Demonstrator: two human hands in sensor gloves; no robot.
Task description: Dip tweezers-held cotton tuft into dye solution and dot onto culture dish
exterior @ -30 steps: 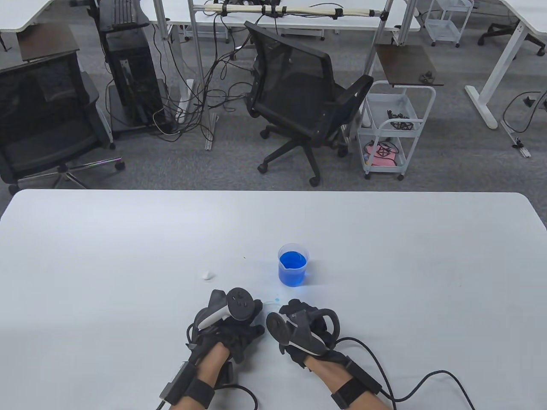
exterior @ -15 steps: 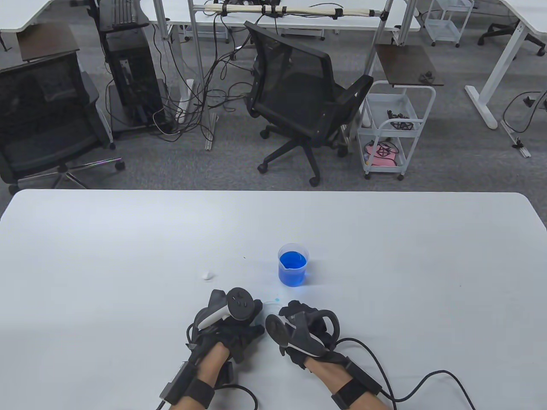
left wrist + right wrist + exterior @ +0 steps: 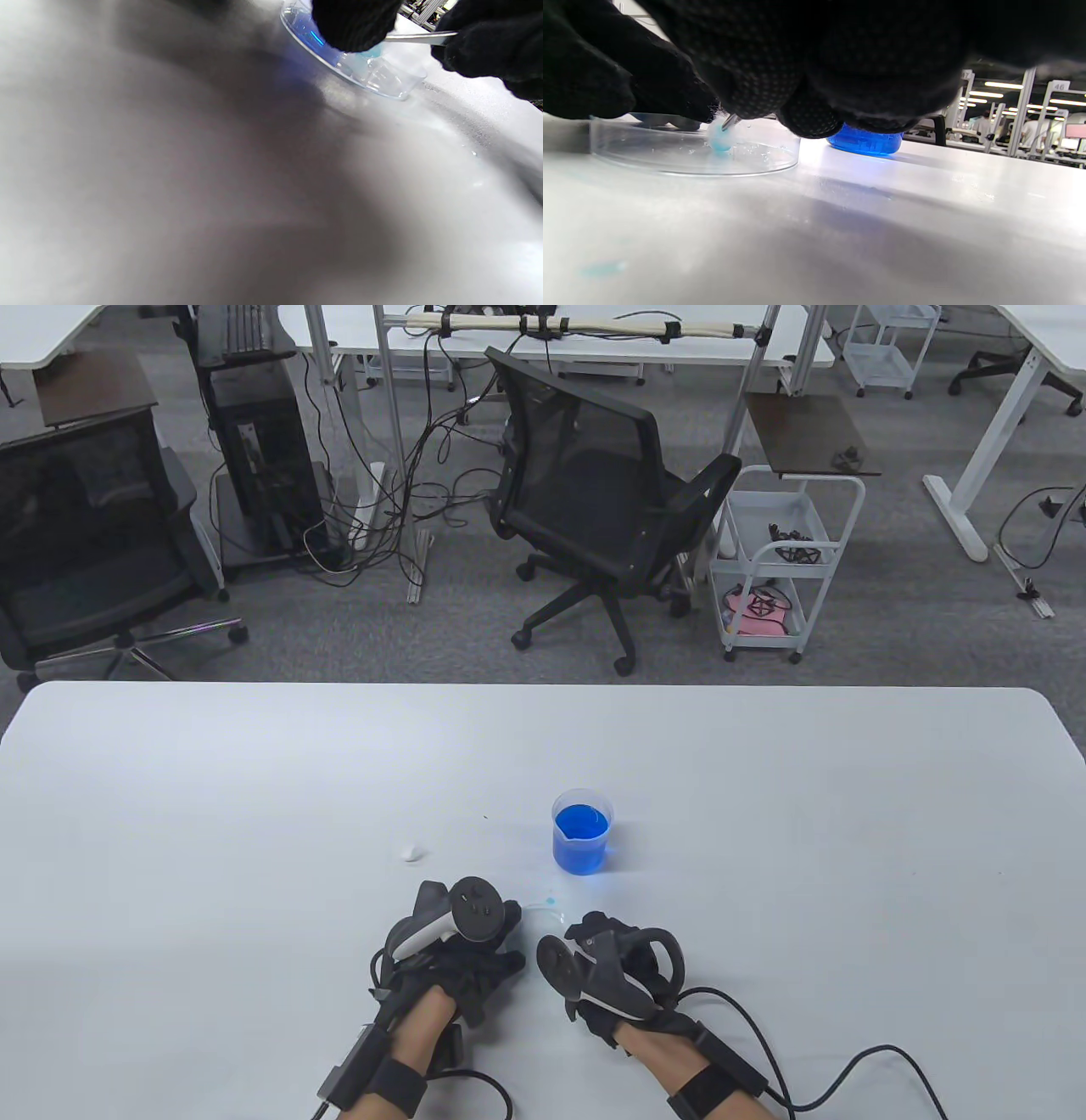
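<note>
Blue-tinted cotton tuft (image 3: 719,140) sits pinched in the tweezers (image 3: 729,121) your right hand (image 3: 611,967) grips, touching the floor of the clear culture dish (image 3: 670,163); only the right wrist view shows this contact, since from the table view both hands cover the dish almost wholly. Your left hand (image 3: 458,950) rests at the dish's left side with fingers (image 3: 354,21) on or over its rim, though whether they grip it or merely lie there you cannot tell from the blurred left wrist view, which does show the tweezers' metal shaft running to your right fingers (image 3: 479,46). Just beyond your hands stands the beaker of blue dye (image 3: 582,831), close to the dish's far edge. A spare white tuft (image 3: 412,853) lies to the far left of your left hand. Wide bare table (image 3: 848,814) stretches right, left and far; the near edge is close behind your wrists.
</note>
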